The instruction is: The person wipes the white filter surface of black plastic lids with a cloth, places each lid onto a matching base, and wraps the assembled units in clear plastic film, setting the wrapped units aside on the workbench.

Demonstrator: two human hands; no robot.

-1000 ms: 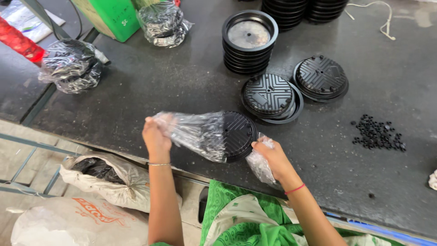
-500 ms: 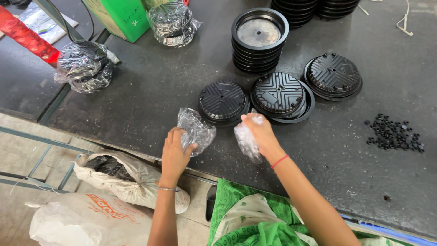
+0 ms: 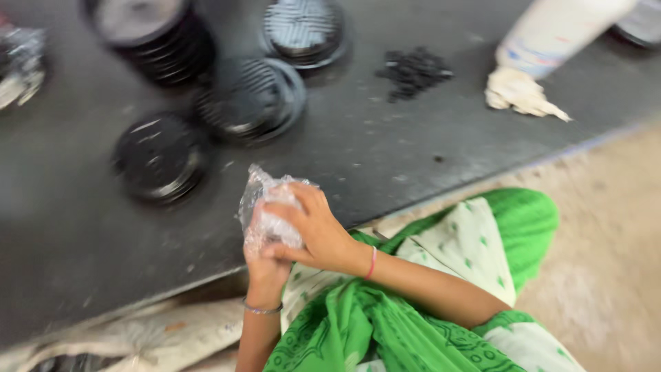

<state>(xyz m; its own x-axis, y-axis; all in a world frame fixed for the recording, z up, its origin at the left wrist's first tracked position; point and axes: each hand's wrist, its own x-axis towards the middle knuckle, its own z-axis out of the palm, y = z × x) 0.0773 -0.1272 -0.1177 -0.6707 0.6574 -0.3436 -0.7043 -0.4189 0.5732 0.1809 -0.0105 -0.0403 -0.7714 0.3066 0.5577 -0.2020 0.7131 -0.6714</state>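
Clear plastic bag (image 3: 270, 210) was crumpled between both hands, right hand (image 3: 313, 231) pressed over left hand (image 3: 265, 265), near the black disc stack (image 3: 160, 160).

**Dark worktable over a sandy floor**

A wide, dark grey worktable (image 3: 385, 148) fills most of the view, its surface scuffed and speckled with pale marks. Its near edge runs diagonally across the picture. Beyond that edge, at the right, lies a bare, sandy-beige floor (image 3: 606, 275). The light is even and soft, without hard shadows. The whole view is motion-blurred.
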